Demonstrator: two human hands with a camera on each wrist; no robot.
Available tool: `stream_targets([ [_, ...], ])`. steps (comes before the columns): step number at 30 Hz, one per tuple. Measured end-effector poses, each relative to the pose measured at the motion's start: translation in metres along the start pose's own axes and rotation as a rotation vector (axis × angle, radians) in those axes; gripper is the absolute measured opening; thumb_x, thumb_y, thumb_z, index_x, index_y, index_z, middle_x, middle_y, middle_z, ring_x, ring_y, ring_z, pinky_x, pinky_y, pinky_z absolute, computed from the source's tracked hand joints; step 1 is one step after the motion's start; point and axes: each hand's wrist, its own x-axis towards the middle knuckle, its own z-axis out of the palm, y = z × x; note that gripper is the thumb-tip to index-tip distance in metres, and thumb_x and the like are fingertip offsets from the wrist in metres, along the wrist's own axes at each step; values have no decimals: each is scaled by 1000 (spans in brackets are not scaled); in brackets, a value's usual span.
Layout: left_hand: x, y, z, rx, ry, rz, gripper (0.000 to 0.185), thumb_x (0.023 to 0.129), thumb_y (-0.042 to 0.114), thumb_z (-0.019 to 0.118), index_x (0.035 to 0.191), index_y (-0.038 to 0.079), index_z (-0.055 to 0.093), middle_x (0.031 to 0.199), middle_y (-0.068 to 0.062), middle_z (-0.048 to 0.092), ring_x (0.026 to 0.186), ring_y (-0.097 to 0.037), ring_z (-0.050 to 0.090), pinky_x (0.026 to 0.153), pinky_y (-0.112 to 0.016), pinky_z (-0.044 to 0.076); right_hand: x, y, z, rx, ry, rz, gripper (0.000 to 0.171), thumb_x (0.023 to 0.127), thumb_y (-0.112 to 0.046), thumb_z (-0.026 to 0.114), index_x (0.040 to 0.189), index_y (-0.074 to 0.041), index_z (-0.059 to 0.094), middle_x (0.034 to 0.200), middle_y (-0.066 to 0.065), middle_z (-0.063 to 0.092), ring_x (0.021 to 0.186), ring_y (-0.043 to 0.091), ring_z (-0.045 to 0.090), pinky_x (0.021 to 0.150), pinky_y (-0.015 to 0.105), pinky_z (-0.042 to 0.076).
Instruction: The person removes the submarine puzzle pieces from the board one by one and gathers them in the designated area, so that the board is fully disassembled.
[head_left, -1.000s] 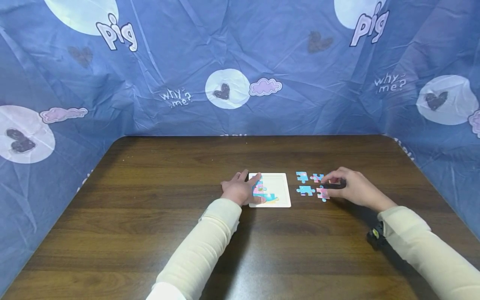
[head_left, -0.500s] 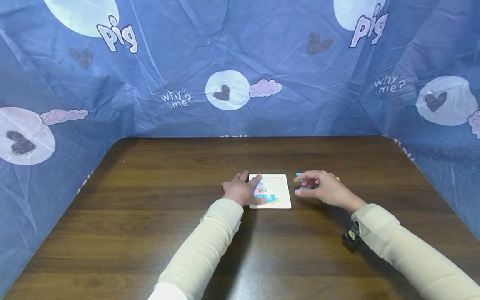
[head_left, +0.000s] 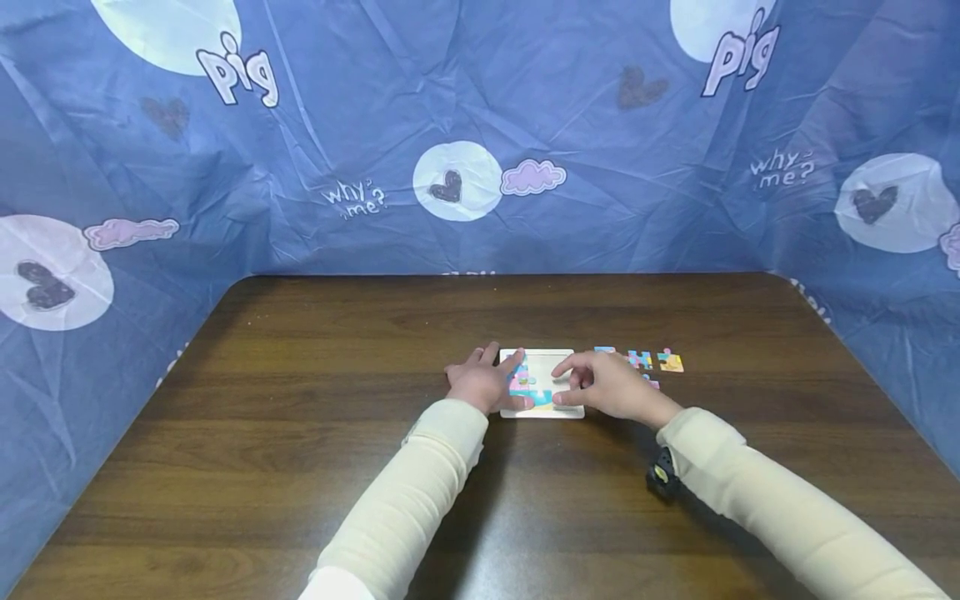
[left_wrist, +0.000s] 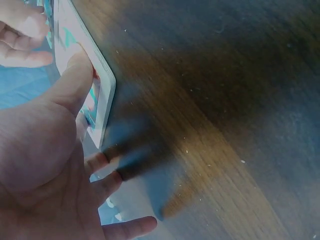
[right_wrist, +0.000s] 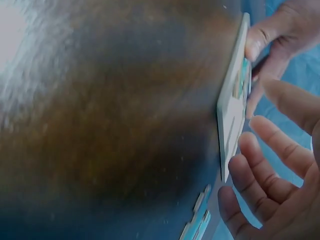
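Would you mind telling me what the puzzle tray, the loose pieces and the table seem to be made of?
Puzzle tray: probably thick card or thin wood, matt white; the left wrist view shows a raised frame with a plain edge. Loose pieces: likely printed card, flat with bright colour faces. Table: wood or wood-look laminate, dark brown with streaked grain and a slight sheen.

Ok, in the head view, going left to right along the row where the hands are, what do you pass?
Left hand → puzzle tray → right hand → blue-pink loose piece → yellow loose piece.
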Motion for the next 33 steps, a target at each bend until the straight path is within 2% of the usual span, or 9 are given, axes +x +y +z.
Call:
stream_targets([
  [7, 1, 0, 1, -5, -6, 6, 82, 95, 56, 63, 163, 36, 21, 169, -6, 18, 154, -28, 20, 117, -61, 27, 3, -6, 11, -162, 8, 10, 27, 82, -22, 86, 105, -8, 78, 86, 0, 68, 80, 15, 61, 71, 34, 51],
  [11, 1, 0, 1, -8, -5, 13, 82, 95, 56, 63, 163, 36, 22, 169, -7, 18, 154, -28, 20, 116, -61, 28, 4, -10, 11, -224, 18, -1, 25, 81, -21, 87, 102, -10, 81, 88, -1, 71, 78, 14, 61, 69, 34, 51],
  [15, 2, -1, 1, 5, 7, 18, 81, 95, 56, 63, 163, 36, 23, 168, -7, 19, 153, -28, 22, 115, -58, 32, 6, -15, 10, -267, 7, 0, 22, 79, -20, 88, 98, -12, 83, 87, -1, 69, 74, 13, 57, 64, 33, 48],
  [22, 6, -7, 7, 9, 54, 59, 83, 93, 58, 66, 162, 34, 26, 166, -8, 25, 151, -29, 28, 111, -56, 37, 10, -22, 10, -308, -13, 48, 19, 77, -20, 89, 94, -14, 83, 92, 1, 73, 85, 19, 64, 73, 39, 53],
  [25, 8, -11, 9, -24, 56, 71, 84, 92, 58, 67, 162, 35, 27, 166, -9, 24, 151, -30, 27, 114, -58, 34, 11, -23, 10, -314, -17, 54, 18, 77, -20, 89, 93, -14, 83, 93, 0, 76, 86, 19, 67, 72, 39, 53],
  [33, 11, -17, 7, -147, 20, 91, 84, 93, 54, 69, 163, 35, 25, 168, -10, 17, 154, -32, 17, 121, -62, 15, 11, -26, 9, -298, -34, 88, 17, 79, -19, 88, 94, -14, 83, 91, -1, 76, 74, 11, 61, 62, 33, 50],
])
